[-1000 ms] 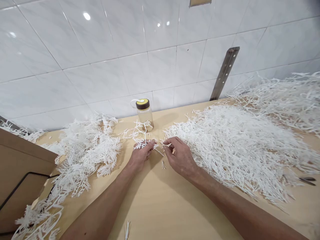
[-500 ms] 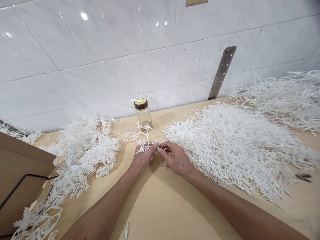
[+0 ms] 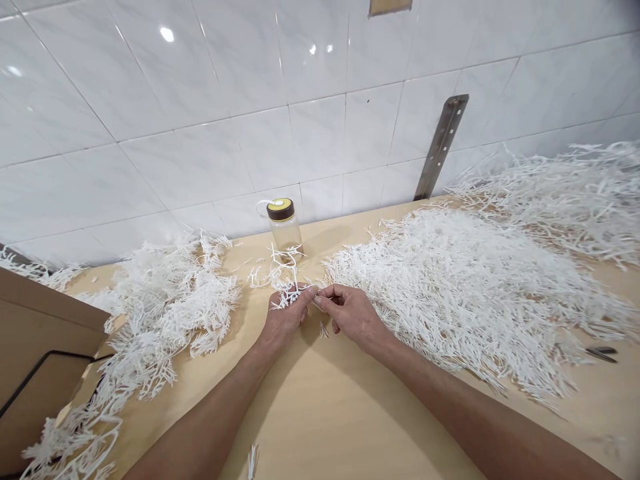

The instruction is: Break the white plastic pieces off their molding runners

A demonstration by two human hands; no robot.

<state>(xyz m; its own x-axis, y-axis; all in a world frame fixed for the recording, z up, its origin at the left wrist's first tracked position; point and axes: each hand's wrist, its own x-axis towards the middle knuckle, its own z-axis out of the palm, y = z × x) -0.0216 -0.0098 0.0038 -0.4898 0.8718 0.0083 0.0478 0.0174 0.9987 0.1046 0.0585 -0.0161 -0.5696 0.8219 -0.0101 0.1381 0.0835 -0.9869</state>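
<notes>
A branched white plastic piece (image 3: 286, 288) is pinched in the left hand (image 3: 286, 315); the right hand (image 3: 351, 313) fingertips are closed on one of its small prongs, right at the left thumb. A second ago the hands were apart, with a snapped-off prong in the right; now they are brought together, so another prong looks about to be snapped off. One loose prong (image 3: 323, 329) lies on the table (image 3: 320, 400) just below, big loose heap (image 3: 465, 293) to the right, stripped pile (image 3: 165, 313) to the left, jar (image 3: 285, 227) behind

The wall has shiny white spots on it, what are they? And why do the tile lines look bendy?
Head view: the spots are lamp glare on the glossy tiled wall. Head view: the wide lens bows the lines. Head view: soft arm shadows fall on the table.
</notes>
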